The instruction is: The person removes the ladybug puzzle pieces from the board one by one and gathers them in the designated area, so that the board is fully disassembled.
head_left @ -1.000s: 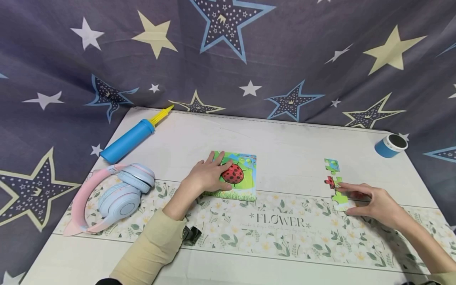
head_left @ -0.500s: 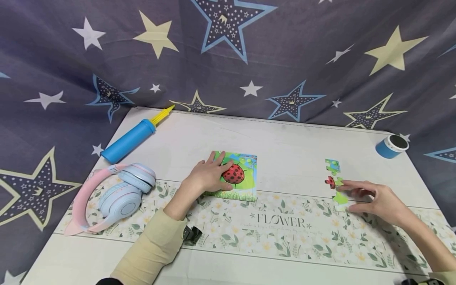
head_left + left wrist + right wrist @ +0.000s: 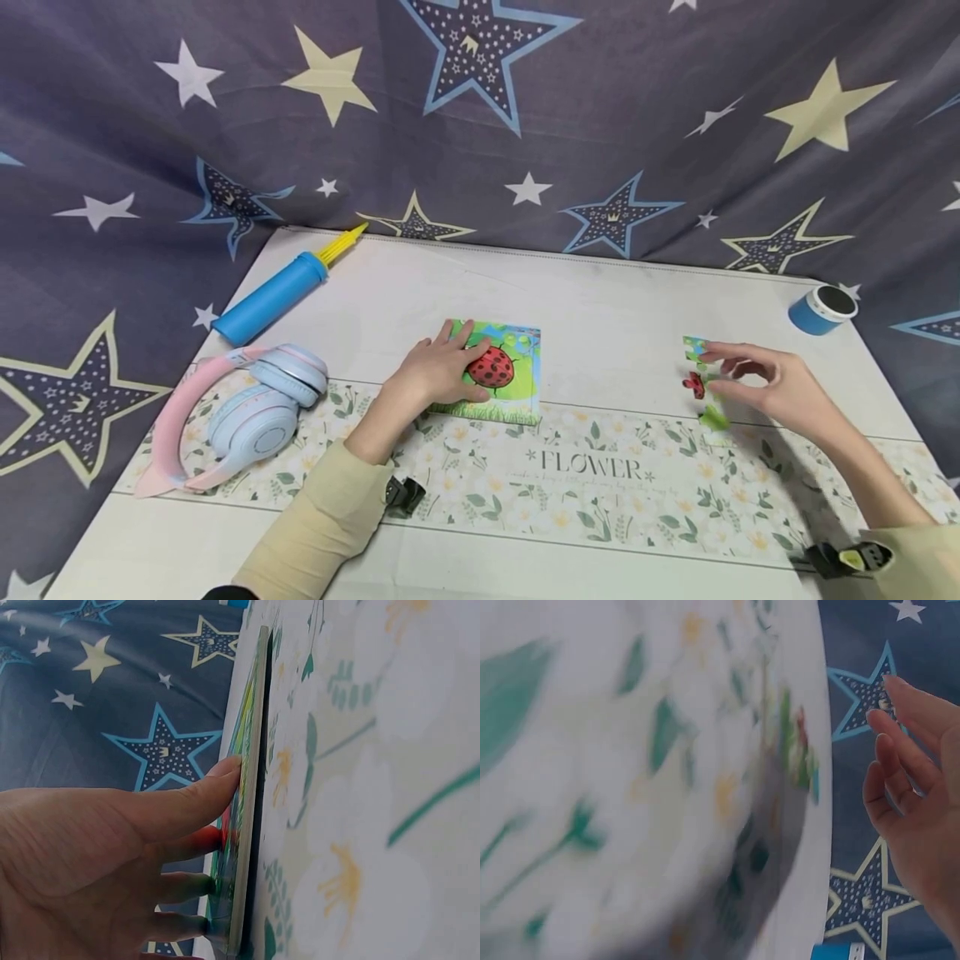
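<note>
My left hand (image 3: 431, 372) rests spread on a ladybug jigsaw puzzle (image 3: 517, 400), fingertips on its face. Edge-on in the left wrist view, the puzzle (image 3: 244, 802) lies flat on the tabletop, with the thumb touching its near part. To the right, a short column of loose jigsaw pieces lies on the table: a blue-green one (image 3: 692, 343) at the far end, a red one (image 3: 693, 384) and a green one (image 3: 714, 419). Over them hovers my right hand (image 3: 787, 390), thumb and forefinger apart with nothing between. In the right wrist view, its fingers (image 3: 900, 754) are lifted clear of the pieces (image 3: 799, 746).
Pink and blue headphones (image 3: 255, 421) lie at the left. Behind them is a blue hand pump (image 3: 270, 298) with a yellow nozzle. A blue and white cylinder (image 3: 817, 310) stands at the back right. A star-patterned curtain (image 3: 615, 108) borders the table's back and sides.
My right hand has lifted off the green pieces and shifted toward the far end of the column, its thumb and forefinger still apart. My left hand stays in place on the puzzle.
</note>
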A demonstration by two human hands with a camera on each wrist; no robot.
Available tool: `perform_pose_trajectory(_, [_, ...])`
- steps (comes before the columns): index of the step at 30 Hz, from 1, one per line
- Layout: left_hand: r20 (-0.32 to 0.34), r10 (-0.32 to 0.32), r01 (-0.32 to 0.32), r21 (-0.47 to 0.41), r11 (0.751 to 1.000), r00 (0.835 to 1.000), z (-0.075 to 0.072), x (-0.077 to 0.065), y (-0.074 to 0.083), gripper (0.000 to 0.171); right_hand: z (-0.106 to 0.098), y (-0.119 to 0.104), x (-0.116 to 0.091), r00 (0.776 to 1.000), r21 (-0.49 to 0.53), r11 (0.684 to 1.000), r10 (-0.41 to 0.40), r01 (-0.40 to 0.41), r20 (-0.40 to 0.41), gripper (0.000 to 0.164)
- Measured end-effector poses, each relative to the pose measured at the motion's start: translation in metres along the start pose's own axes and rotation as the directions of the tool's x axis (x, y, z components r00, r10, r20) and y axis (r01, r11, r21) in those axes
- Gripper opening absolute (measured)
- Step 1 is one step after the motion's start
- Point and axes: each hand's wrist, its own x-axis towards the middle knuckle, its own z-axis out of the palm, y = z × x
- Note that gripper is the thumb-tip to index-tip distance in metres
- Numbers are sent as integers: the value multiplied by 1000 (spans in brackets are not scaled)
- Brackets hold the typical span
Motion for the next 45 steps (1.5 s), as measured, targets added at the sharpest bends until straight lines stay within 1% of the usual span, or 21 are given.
perform_pose_trajectory(4, [-2, -6, 6, -7, 1000, 1000, -1, -1, 0, 88, 5, -10, 16, 1000, 37, 999, 6, -5, -3, 47])
perform_pose_trajectory(7, [-8, -6, 6, -4, 1000, 1000, 0, 0, 0, 87, 11, -17, 28, 1000, 78, 997, -7, 8, -10, 46])
perform_pose_trajectory(12, [-28, 2, -2, 10, 1000, 1000, 0, 1, -1, 83, 22, -28, 49, 998, 150, 988, -31, 38, -50, 44])
perform_pose_trajectory(15, [-46, 3, -3, 13, 1000, 999, 1, 2, -2, 84, 29, -36, 60, 996, 188, 980, -46, 61, -80, 45])
perform_pose_trajectory(19, [-71, -15, 15, -2, 1000, 997, 2, 3, -2, 92, 39, -49, 75, 991, 249, 963, -75, 101, -109, 45])
perform_pose_trajectory(22, [-78, -33, 32, -17, 999, 996, 2, 4, -2, 97, 47, -60, 86, 987, 293, 947, -96, 131, -131, 44])
perform_pose_trajectory(27, [-67, -45, 43, -19, 999, 997, 2, 3, -1, 97, 61, -76, 102, 979, 340, 926, -108, 163, -174, 40])
perform_pose_trajectory(29, [-64, -46, 45, -17, 999, 997, 2, 3, -1, 97, 68, -82, 107, 978, 347, 923, -106, 164, -179, 40])
perform_pose_trajectory(39, [-48, -46, 47, 13, 999, 998, 2, 2, 0, 94, 105, -105, 126, 989, 357, 927, -70, 114, -133, 39])
perform_pose_trajectory(45, [-50, -52, 53, 23, 998, 997, 1, 3, 0, 94, 122, -121, 134, 995, 375, 924, -41, 71, -87, 40])
